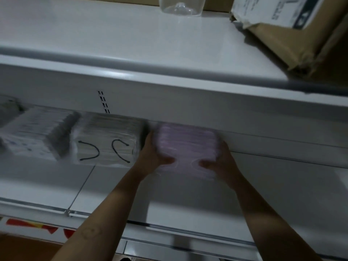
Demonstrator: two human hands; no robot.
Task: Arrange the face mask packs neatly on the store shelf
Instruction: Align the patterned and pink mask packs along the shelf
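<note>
One pink pack (186,142) clamped in left grip (150,153), right grip (224,161); two white packs (107,140) (37,132).

A pink pack (186,147) of face masks in clear wrap sits at the back of the white shelf (282,185), held at its sides by the left hand (154,153) and right hand (220,161), thumbs on its near face. Just to its left lies a white pack (107,142) showing black ear loops. Further left, a tilted grey-and-white pack (37,132) lies beside that one. All are blurred.
</note>
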